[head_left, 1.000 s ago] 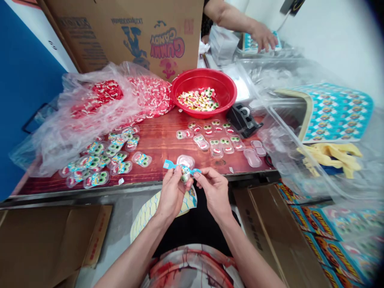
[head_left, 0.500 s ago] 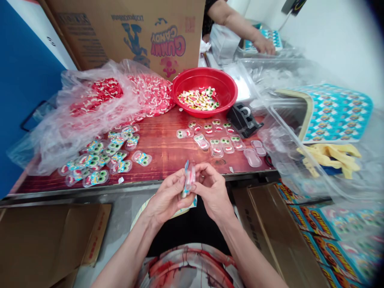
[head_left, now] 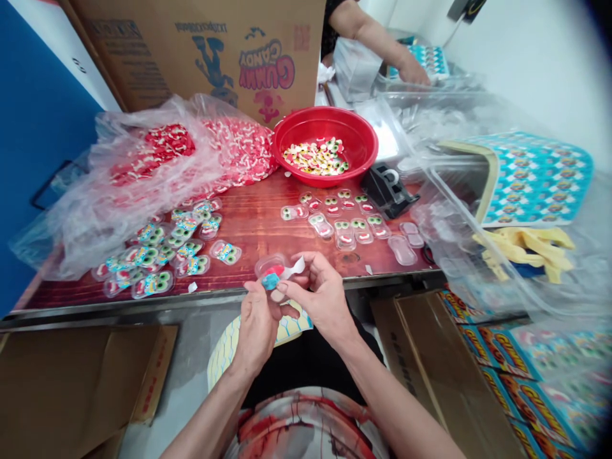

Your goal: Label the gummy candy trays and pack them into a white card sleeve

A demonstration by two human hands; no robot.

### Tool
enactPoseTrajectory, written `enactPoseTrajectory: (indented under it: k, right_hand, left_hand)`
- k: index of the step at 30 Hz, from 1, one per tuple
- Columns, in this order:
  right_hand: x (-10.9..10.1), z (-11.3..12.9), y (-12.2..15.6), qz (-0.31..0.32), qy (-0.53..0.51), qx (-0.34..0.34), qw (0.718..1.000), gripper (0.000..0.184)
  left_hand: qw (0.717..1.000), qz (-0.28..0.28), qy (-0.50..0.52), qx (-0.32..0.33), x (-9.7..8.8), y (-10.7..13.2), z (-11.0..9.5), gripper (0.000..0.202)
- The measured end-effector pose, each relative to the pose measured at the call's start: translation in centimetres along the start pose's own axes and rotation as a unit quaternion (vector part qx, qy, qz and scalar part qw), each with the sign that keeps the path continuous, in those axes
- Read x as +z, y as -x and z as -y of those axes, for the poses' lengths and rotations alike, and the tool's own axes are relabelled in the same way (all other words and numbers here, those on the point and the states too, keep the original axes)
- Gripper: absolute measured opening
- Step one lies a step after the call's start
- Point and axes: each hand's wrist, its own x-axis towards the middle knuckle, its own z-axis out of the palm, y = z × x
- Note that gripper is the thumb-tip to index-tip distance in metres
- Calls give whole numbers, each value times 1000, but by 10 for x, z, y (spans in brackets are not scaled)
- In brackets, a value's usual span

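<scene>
Both my hands are at the near edge of the red wooden table (head_left: 258, 223). My left hand (head_left: 255, 325) is closed on a small clear candy case (head_left: 270, 266) with gummies inside. My right hand (head_left: 321, 298) pinches a blue and white sticker (head_left: 283, 275) against that case. A sheet of stickers (head_left: 239, 341) lies on my lap under my hands. Finished stickered cases (head_left: 157, 255) lie in a heap to the left. Filled cases without stickers (head_left: 342, 220) lie in rows ahead.
A red bowl (head_left: 356, 137) of gummies stands behind the rows. A plastic bag of red gummies (head_left: 157, 159) and a large Gummy Candy carton (head_left: 205, 51) are at the back left. A black tape dispenser (head_left: 388, 190), blue printed boxes (head_left: 530, 178) and yellow gloves (head_left: 526, 248) are right. Another person's hand (head_left: 412, 69) works at the back.
The case was held up edge-on between my hands; now it lies lower in my left hand and the sticker is folded round it by my right fingers.
</scene>
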Motion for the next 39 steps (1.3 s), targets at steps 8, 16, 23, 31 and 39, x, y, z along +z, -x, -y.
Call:
enactPoseTrajectory:
  k: [8,16,23,31,39]
  right_hand:
    - [-2,-6,4,-27,-18,-16,999,26]
    - [3,-18,11,-110,203,-217,948,11]
    - [22,-34,10,-140,488,-397,765,17]
    - [-10,-34,10,90,303,-228,921,26]
    - [-58,-91,36,30,467,33,883,47]
  left_hand:
    - [1000,-1,16,-21,-3,-8,-9,42]
    - [992,-11,-122,32,-10,-9,5,34]
    - [999,-19,-27,14,-13,-14,10,38]
    - [993,-30,-115,10,-45,-37,-10,30]
    - [636,-276,-667,274,-96,-96,-89,69]
